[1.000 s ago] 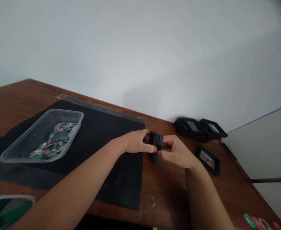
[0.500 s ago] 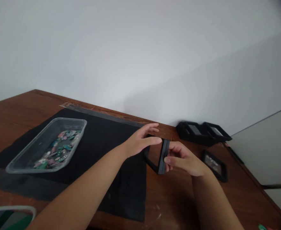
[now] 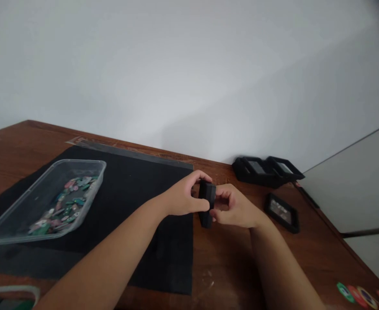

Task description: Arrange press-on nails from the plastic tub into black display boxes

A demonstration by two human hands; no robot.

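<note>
My left hand [image 3: 187,198] and my right hand [image 3: 236,207] hold a small black frame [image 3: 206,189] between them, above the right edge of the black mat [image 3: 138,185]. The frame stands on edge, with its thick side toward me, so its opening is hidden. My left fingers curl over the top and the thumb presses the near side. From the right, my right thumb and fingers pinch the other side. Beyond my right hand, a similar black frame [image 3: 281,212] with pale pieces inside lies on the wooden table [image 3: 234,267].
A clear plastic tub [image 3: 7,230] on the mat holds several small coloured pieces [image 3: 68,211]. Several black frames [image 3: 257,174] are piled against the wall at right. Round coloured discs [image 3: 357,295] lie at the lower right, and a white-rimmed container [image 3: 31,289] at the lower left.
The black frame has turned from showing its opening to edge-on. My left hand has closed onto it, and my right hand has shifted left. The view has moved slightly, revealing more discs.
</note>
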